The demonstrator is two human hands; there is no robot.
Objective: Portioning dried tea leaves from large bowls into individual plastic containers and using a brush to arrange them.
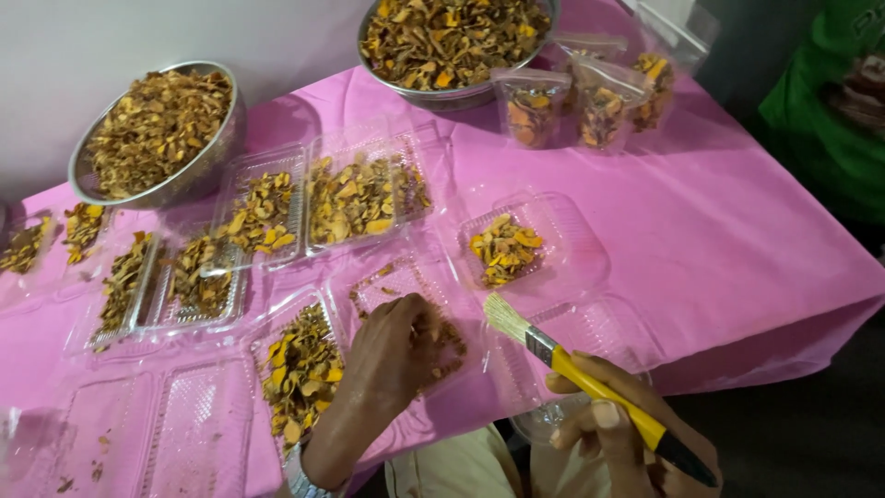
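My left hand [392,355] reaches into a clear plastic tray [406,277] on the pink tablecloth, fingers curled down over a small heap of dried orange-brown chips [447,346]. My right hand [613,429] grips a yellow-handled paintbrush [590,373] with a black tip; its pale bristles point up-left, just right of the left hand. Beside the left hand lies another clear tray full of the dried chips [300,373]. Farther right an open tray holds a small pile of brighter yellow chips [505,247].
Two steel bowls of dried chips stand at the back: one left [157,134], one centre [452,41]. Several filled clear trays [355,198] cover the middle. Filled clear pouches [599,101] stand back right. Empty trays [198,429] lie front left. A person in green [830,101] is at right.
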